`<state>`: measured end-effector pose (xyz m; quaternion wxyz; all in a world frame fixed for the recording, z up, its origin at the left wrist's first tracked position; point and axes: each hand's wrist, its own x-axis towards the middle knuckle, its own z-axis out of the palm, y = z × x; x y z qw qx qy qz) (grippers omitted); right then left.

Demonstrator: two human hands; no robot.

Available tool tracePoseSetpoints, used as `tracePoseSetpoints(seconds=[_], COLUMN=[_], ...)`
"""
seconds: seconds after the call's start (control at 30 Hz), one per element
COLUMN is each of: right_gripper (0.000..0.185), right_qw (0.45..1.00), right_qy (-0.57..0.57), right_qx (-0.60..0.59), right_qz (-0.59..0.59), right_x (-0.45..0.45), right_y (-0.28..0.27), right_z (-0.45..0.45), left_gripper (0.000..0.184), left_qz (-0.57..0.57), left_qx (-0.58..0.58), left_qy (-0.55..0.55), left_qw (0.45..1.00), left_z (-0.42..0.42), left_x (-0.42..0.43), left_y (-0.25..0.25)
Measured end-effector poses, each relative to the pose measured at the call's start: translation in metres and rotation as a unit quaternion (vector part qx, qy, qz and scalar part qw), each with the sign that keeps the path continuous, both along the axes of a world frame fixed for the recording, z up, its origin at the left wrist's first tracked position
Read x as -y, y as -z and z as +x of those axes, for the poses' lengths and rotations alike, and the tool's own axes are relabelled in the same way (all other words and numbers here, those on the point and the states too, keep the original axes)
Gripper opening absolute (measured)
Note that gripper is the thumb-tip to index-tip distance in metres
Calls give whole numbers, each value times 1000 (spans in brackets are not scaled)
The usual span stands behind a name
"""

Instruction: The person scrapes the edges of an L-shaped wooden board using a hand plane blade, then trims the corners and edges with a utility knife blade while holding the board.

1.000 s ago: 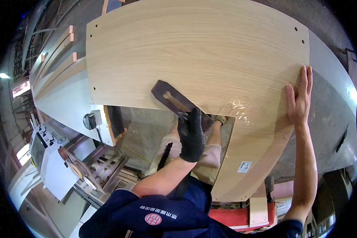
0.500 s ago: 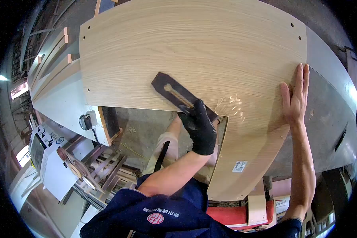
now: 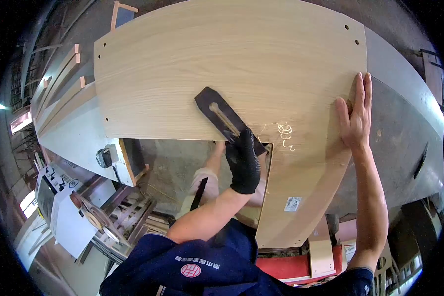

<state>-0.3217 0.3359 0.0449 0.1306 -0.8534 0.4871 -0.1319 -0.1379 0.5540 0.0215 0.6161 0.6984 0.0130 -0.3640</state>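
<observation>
My left hand (image 3: 243, 165), in a black glove, is closed around the near end of a dark hand plane (image 3: 222, 112). The plane lies slantwise across the inner edge of a large L-shaped wood-grain panel (image 3: 182, 64), close to its inside corner. Curled shavings (image 3: 284, 130) rest on the panel to the right of the plane. My bare right hand (image 3: 358, 117) is laid out along the panel's right edge, fingers extended. Lower on the panel is a small white label (image 3: 292, 203), and several dark holes show near its corners.
A grey tabletop (image 3: 397, 133) extends right of the panel, with a dark slender object (image 3: 421, 164) on it. Wooden strips (image 3: 59, 106) lie at the left above a white surface carrying a black device (image 3: 104, 158). Boards and a red item (image 3: 286, 266) are below.
The view has shifted slightly, and the panel appears a little further left. The shavings form tighter curls now. My left hand still grips the plane, and my right hand stays at the edge.
</observation>
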Motion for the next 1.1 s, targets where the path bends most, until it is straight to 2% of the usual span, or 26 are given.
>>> tracePoseSetpoints(seconds=[0.1, 0.2, 0.33, 0.37, 0.47, 0.5, 0.6, 0.63, 0.77, 0.87, 0.9, 1.03, 1.1], right_gripper=[76, 77, 77, 77, 77, 77, 77, 77, 76, 75, 75, 76, 78], right_qw=[1000, 1000, 1000, 1000, 1000, 1000, 999, 1000, 999, 999, 999, 999, 999], right_qy=[2, 8, 8, 5, 8, 9, 6, 9, 32, 27, 20, 38, 37], right_qx=[-1, 0, -8, -11, 13, 11, 32, 28, 19, 24, 29, 14, 17], right_qz=[-8, -1, 1, -15, 11, 4, 9, 6, 13, 10, 2, 2, -1], right_x=[2, 0, -4, 1, 1, 1, 0, -1, -1, -1, 1, -1, -2], right_y=[3, 4, 7, 8, -1, 1, -4, -3, 1, 2, 3, -3, 0], right_z=[3, 2, -2, -2, 1, 0, 2, 1, 2, -1, -1, 3, 2], left_gripper=[21, 27, 32, 35, 31, 35, 39, 42, 27, 30, 25, 25, 26], left_qz=[32, 37, 40, 45, 31, 4, -32, -7, 17, 10, -8, 19, -3], left_qx=[23, 11, 20, 58, 56, 51, -76, -111, -164, -20, -88, -73, -19], left_qy=[11, -60, -83, -71, 19, 8, 19, 22, 77, 216, 187, 233, 259], left_qw=[999, 997, 996, 995, 998, 999, 996, 993, 983, 976, 978, 970, 966], left_z=[-1, -10, -22, -25, -11, -8, 12, 18, 19, 20, 22, 50, 53], left_x=[3, 17, 36, 29, 5, 2, -21, -21, -37, -24, -31, -66, -70], left_y=[-1, 6, 0, 12, 20, 19, -3, -19, -11, -9, -7, -27, -26])
